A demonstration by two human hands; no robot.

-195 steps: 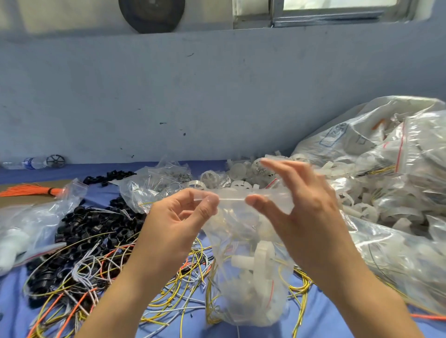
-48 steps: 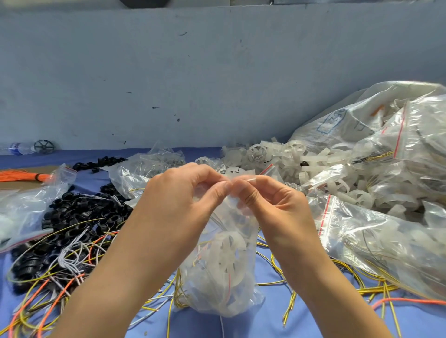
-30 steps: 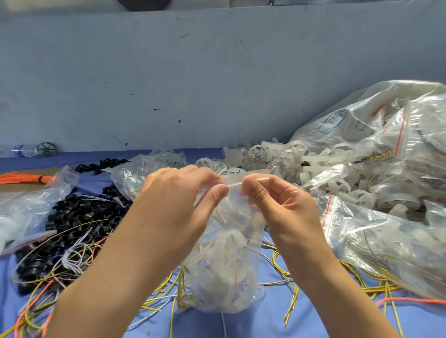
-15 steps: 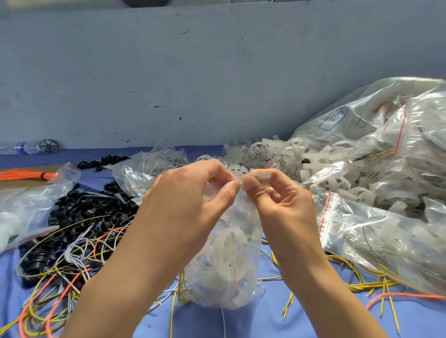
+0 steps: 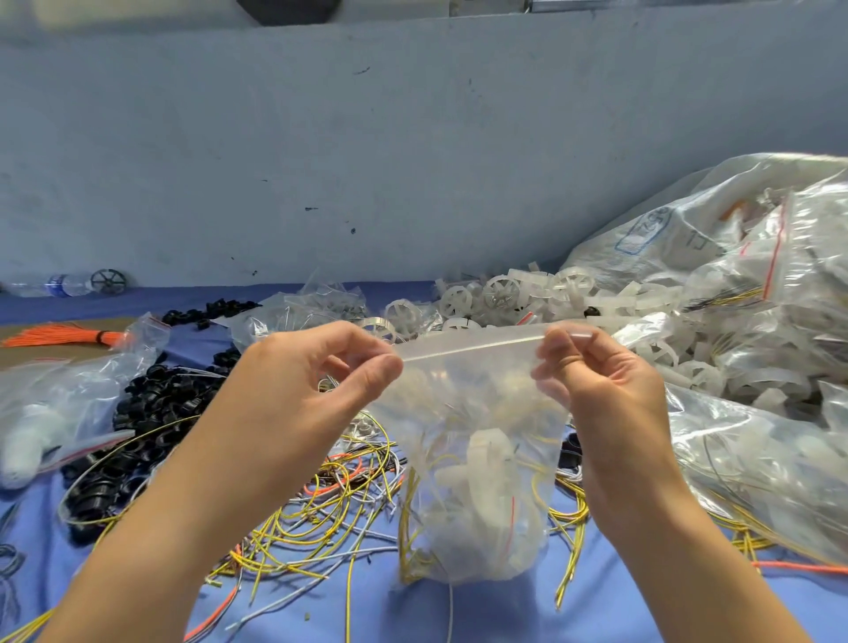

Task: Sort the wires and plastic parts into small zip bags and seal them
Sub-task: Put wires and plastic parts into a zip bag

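Two grips | left hand [image 5: 303, 381], right hand [image 5: 601, 381] pinch zip bag [image 5: 477, 440] top corners | seal possibly closed

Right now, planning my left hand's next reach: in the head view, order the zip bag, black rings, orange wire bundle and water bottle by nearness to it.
1. zip bag, pinched by left hand
2. black rings, to its left
3. orange wire bundle, far left
4. water bottle, far left, farther back

Scuffed blue-grey wall [image 5: 413, 137] fills my 12 o'clock. Dark round thing [image 5: 289, 10] at 11, window frame [image 5: 688, 3] at 1. Blue tabletop [image 5: 482, 615] at my 6.
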